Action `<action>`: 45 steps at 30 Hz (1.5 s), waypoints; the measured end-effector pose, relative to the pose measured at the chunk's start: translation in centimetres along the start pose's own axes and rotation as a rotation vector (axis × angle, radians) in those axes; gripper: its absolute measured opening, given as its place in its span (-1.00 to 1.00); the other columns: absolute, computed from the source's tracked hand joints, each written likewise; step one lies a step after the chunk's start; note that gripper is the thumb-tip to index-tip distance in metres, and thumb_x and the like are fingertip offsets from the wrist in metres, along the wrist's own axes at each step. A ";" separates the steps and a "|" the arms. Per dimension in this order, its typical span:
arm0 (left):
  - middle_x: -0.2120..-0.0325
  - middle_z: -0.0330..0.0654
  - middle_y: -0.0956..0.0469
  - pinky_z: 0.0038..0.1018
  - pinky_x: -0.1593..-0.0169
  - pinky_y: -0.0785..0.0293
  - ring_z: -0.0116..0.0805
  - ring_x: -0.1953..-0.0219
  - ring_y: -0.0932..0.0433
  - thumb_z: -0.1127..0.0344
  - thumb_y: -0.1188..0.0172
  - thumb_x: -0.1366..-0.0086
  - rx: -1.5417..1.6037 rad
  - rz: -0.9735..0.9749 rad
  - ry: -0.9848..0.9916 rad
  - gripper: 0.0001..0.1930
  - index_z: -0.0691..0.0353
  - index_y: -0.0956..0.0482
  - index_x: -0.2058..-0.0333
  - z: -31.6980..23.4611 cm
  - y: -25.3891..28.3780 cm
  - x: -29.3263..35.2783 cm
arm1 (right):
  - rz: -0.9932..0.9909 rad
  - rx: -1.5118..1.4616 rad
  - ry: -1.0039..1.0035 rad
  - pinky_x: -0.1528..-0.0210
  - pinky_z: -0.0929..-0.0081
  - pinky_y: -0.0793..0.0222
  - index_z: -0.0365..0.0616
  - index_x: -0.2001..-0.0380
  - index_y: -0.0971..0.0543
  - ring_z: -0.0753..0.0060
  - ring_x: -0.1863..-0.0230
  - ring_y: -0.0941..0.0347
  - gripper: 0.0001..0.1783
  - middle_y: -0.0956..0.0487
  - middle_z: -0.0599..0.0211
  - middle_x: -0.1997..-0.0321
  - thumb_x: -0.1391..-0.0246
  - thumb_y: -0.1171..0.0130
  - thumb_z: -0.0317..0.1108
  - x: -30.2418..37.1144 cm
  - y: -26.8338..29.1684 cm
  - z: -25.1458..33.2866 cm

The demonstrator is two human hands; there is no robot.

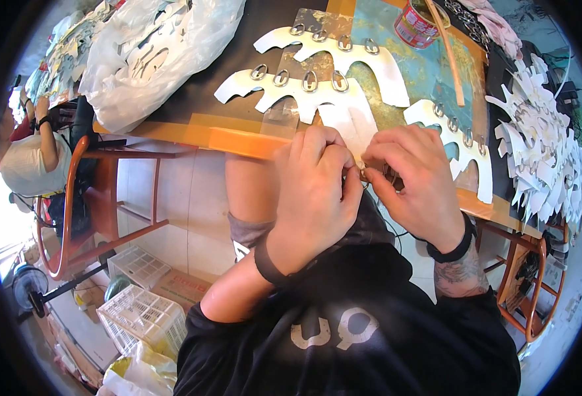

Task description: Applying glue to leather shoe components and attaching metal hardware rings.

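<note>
At the table's front edge, my left hand (320,188) and my right hand (419,181) meet, thumbs and fingertips pinched together. Between them shows a small metal ring (364,175), mostly covered by the fingers. More metal glints under my right palm, too hidden to make out. Just beyond my hands lies a white scalloped piece (310,96) with several oval metal rings along its top; its right end runs down toward my fingers. A second such white piece (370,56) rests behind it. To the right of my right hand is a third white scalloped piece (459,148), also ringed.
A printed tin can (417,26) and a wooden stick (450,59) sit at the back. White ringed pieces (545,138) pile up on the right. A plastic bag (152,72) of white cutouts is at left. Another person (37,155) sits far left, beside an orange chair (99,204).
</note>
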State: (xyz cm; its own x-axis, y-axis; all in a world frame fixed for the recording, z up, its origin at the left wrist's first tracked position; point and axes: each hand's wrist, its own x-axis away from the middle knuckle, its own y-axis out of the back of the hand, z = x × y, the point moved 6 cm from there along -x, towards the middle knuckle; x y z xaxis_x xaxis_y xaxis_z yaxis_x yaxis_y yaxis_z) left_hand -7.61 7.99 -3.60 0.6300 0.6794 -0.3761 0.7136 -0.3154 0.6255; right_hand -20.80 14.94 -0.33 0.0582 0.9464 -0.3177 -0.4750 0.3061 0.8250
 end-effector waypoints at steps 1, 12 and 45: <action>0.12 -0.20 -0.51 -0.24 -0.04 -0.24 -0.14 0.03 -0.51 0.53 -0.40 -0.14 0.005 0.012 -0.004 -0.80 0.17 -0.58 0.30 0.0 0.0 -0.1 | -0.022 0.003 -0.019 -0.06 0.17 -0.30 -0.11 0.24 -0.65 0.16 0.06 -0.51 -0.79 -0.60 0.34 0.10 -0.01 -0.37 -0.46 0.0 0.2 0.1; 0.15 -0.21 -0.51 -0.27 -0.01 -0.27 -0.16 0.05 -0.52 0.52 -0.39 -0.13 0.024 0.101 -0.088 -0.80 0.20 -0.56 0.31 0.4 0.4 -1.0 | 0.068 0.065 0.030 -0.04 0.19 -0.28 -0.10 0.24 -0.67 0.18 0.06 -0.51 -0.82 -0.60 0.36 0.09 -0.04 -0.34 -0.41 -0.5 0.2 0.5; 0.18 -0.23 -0.60 -0.23 -0.08 -0.32 -0.12 0.13 -0.56 0.55 -0.46 -0.08 -0.115 -0.145 -0.075 -0.78 0.22 -0.62 0.30 -1.7 0.6 1.5 | 0.030 -0.030 0.008 0.05 0.18 -0.16 -0.10 0.30 -0.54 0.12 0.13 -0.45 -0.81 -0.52 0.33 0.24 -0.05 -0.36 -0.47 -0.6 -0.8 0.4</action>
State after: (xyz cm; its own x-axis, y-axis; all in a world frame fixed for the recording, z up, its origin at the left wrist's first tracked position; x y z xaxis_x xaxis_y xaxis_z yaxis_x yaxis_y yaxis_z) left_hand -6.79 9.94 -2.58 0.5476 0.6596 -0.5149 0.7613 -0.1375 0.6336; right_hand -20.08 14.19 -0.60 0.0366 0.9542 -0.2969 -0.5024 0.2744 0.8199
